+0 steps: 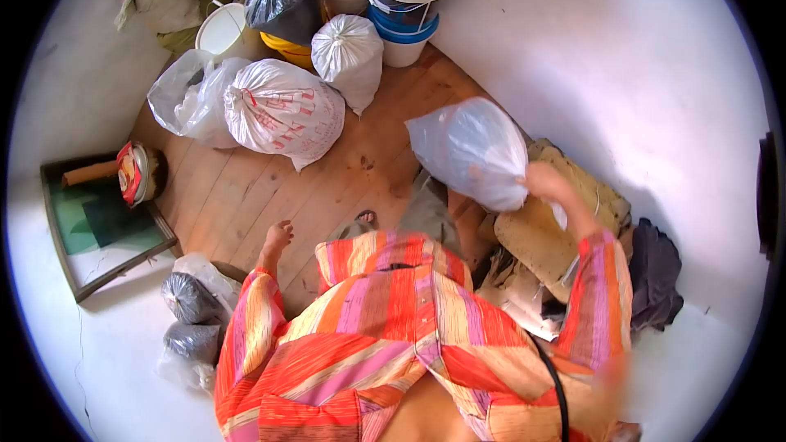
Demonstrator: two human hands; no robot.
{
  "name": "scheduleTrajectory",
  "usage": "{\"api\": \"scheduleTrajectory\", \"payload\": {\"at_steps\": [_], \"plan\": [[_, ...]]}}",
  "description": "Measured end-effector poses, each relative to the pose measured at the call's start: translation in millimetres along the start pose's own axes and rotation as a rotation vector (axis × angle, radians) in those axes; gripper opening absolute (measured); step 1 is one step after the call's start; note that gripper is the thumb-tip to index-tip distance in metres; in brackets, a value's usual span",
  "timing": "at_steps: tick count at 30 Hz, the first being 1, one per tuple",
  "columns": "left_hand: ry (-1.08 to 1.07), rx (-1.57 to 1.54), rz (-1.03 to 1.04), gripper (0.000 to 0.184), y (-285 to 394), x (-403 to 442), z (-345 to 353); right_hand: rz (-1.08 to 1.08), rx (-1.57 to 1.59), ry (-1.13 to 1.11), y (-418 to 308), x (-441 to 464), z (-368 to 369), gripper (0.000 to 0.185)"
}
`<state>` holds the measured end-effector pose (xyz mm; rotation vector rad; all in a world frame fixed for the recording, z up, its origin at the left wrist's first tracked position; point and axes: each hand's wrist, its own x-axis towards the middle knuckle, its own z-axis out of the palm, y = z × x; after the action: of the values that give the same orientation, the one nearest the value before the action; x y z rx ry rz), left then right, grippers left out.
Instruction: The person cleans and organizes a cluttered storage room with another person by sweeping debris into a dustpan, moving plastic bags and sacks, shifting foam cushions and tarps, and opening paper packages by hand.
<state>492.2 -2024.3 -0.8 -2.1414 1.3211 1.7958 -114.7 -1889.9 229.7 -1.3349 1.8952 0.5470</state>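
My right hand (540, 183) is closed round the gathered neck of a clear plastic bag (471, 147), which hangs swollen in the air. What is inside the bag looks pale and cannot be made out. Behind and below that hand lies a worn yellowish-brown padded piece (536, 233), propped near the right wall. Down at my left side, my left hand (279, 235) hangs over the wooden floor (221, 205) with loosely bent fingers and nothing in it.
At the back stand a white tied sack with red print (286, 110), a smaller white sack (348, 57), a dark-filled bag (285, 2) and stacked buckets (409, 0). A framed picture (106, 225) leans left, near small filled bags (190, 298). Dark cloth (653, 274) lies right.
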Motion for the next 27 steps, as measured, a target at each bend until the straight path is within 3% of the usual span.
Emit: {"api": "scheduleTrajectory", "payload": {"at_steps": [3, 6, 9, 13, 16, 17, 19, 21, 22, 24, 27], "plan": [[0.113, -0.214, -0.016, 0.032, -8, -5, 38, -0.149, -0.084, 0.024, 51, 94, -38, 0.040], [-0.070, -0.562, -0.136, 0.031, -42, -10, 81, -0.275, -0.088, 0.031, 84, 191, -65, 0.042], [0.006, -0.067, -0.180, 0.035, 47, -86, 128, -0.232, -0.069, -0.071, 94, 260, -126, 0.041], [0.033, -0.104, -0.203, 0.036, 55, -97, 170, -0.231, -0.109, -0.029, 127, 364, -175, 0.037], [0.026, -0.080, -0.247, 0.036, 72, -105, 189, -0.015, -0.129, 0.376, 131, 415, -187, 0.026], [-0.002, -0.027, -0.257, 0.036, 85, -104, 185, 0.037, -0.060, 0.519, 119, 429, -193, 0.025], [-0.017, 0.036, -0.256, 0.037, 128, -107, 182, 0.040, -0.077, 0.461, 108, 443, -222, 0.024], [0.001, -0.008, -0.141, 0.037, 142, -97, 182, -0.007, -0.294, 0.473, 106, 428, -242, 0.023], [-0.021, 0.014, -0.143, 0.037, 152, -89, 181, 0.018, -0.283, 0.459, 110, 427, -239, 0.023], [-0.025, -0.035, -0.129, 0.037, 172, -72, 179, -0.078, -0.282, 0.648, 114, 425, -234, 0.023], [-0.092, -0.003, -0.096, 0.037, 202, -55, 175, -0.018, -0.283, 0.615, 114, 409, -218, 0.026]]}}
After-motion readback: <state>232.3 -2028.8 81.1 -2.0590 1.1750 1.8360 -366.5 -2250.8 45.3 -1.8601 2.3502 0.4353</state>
